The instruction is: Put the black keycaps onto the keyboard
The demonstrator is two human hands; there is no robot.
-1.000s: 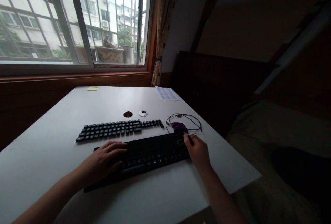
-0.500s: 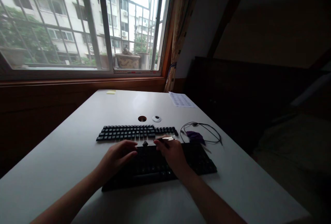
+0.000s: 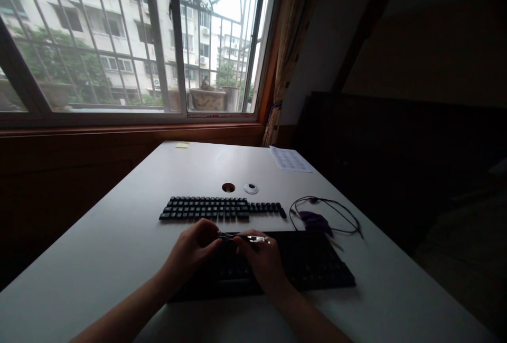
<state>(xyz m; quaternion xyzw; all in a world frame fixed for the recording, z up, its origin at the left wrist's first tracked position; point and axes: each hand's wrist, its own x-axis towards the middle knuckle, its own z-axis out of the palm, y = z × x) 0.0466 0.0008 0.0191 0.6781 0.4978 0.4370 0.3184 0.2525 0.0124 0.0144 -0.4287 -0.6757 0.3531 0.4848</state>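
Observation:
A dark keyboard (image 3: 301, 258) lies on the white table beneath both hands, many of its details lost in shadow. My right hand (image 3: 263, 261) grips a keycap puller (image 3: 257, 239) with a shiny handle, its thin wires pointing left. At the wire end, my left hand (image 3: 194, 248) has thumb and fingers closed on a keycap, which the fingers hide. Just beyond the keyboard, loose dark keycaps (image 3: 206, 209) stand in rows, with a shorter group (image 3: 267, 207) to their right.
A black cable (image 3: 336, 201) loops around a purple cloth (image 3: 315, 221) at the right. Farther back are a cable hole (image 3: 228, 187), its round white cover (image 3: 251, 188), a printed sheet (image 3: 291, 159) and yellow sticky notes (image 3: 182, 145). The table (image 3: 99, 237) stands before a window.
My left fingers have closed in on the puller's wire end, where a dark keycap hung in view before. Both hands sit slightly lower in the picture, and the whole view has shifted.

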